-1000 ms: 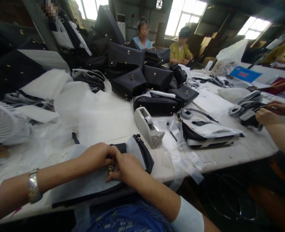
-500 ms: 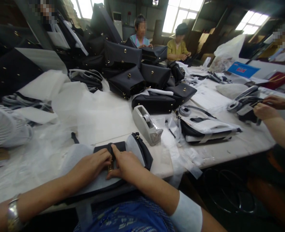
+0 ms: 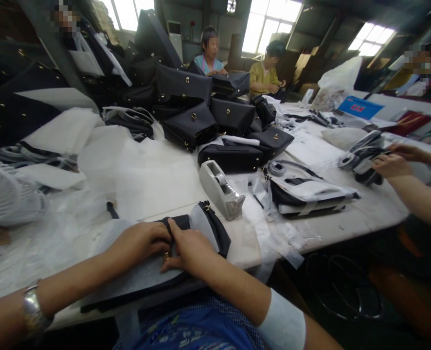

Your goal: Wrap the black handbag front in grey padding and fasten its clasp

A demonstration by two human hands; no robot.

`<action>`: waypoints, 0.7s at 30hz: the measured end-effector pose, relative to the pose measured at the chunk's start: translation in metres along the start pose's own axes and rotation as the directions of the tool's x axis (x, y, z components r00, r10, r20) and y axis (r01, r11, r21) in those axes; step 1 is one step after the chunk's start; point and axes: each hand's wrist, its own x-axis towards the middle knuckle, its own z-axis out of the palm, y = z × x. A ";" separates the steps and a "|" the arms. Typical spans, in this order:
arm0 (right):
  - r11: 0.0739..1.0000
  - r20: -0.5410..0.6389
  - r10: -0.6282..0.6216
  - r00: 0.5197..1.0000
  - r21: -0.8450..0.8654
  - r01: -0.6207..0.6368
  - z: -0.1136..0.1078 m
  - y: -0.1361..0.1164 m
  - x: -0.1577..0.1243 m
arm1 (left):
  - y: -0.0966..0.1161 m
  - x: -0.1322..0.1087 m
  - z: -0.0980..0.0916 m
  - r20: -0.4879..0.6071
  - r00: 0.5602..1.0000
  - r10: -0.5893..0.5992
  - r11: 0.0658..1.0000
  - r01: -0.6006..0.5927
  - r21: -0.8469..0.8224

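Both hands, left hand [image 3: 138,245] and right hand [image 3: 191,250], rest side by side on a paper-wrapped black bag [image 3: 215,231], touching, with no gap to pass between them.

Straight ahead of the fingers [image 3: 163,238]: flat white tissue sheets [image 3: 153,170], low, open passage.

Ahead and right of the right fingers: tape dispenser [image 3: 221,189], near, blocks a straight reach that way. Past it, loose plastic strips [image 3: 274,236] trail over the table edge [image 3: 347,231]; a wrapped bag [image 3: 306,192] lies further right.

Left of the left fingers: crumpled clear film [image 3: 55,228], then a white fan [image 3: 7,194], well apart.

Far ahead: stacked black bags [image 3: 189,124] wall off the back.

Far right: a co-worker's hands [image 3: 392,165], well apart.
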 end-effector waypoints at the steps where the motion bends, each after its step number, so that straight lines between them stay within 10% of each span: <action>1: 1.000 -0.005 -0.001 1.000 -0.001 0.001 0.000 0.000 0.000 | 0.003 0.003 -0.002 0.013 1.000 -0.018 1.000 0.018 0.018; 21: 1.000 -0.017 -0.013 1.000 -0.011 0.012 -0.001 0.000 -0.003 | -0.005 -0.023 0.022 -0.131 0.991 0.022 1.000 -0.023 -0.005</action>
